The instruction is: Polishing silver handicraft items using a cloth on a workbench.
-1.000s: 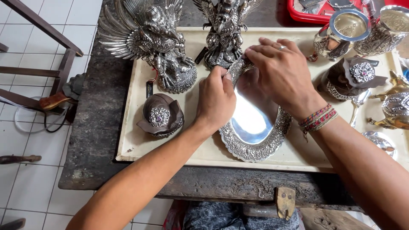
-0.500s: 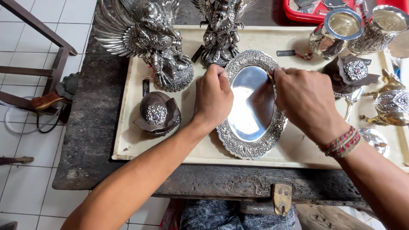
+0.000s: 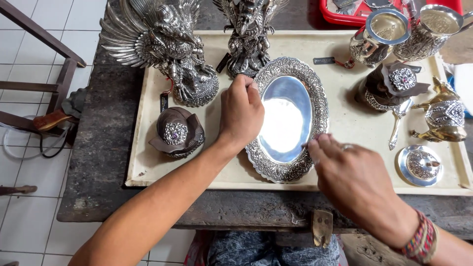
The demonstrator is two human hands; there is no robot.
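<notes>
On cream tray [image 3: 345, 123], oval silver dish [image 3: 288, 118], lidded boxes [image 3: 176, 132].

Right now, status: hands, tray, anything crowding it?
Left hand on oval silver tray rim, upper left. Right hand touching lower right rim. Bird statue close behind.

I see my left hand [image 3: 241, 111] resting on the upper left rim of the oval silver tray [image 3: 288, 118], fingers curled over its embossed edge. My right hand [image 3: 352, 180] touches the lower right rim (fingertips only). The tray lies flat on the cream board [image 3: 345, 113], beside a winged silver statue [image 3: 165, 47].
</notes>
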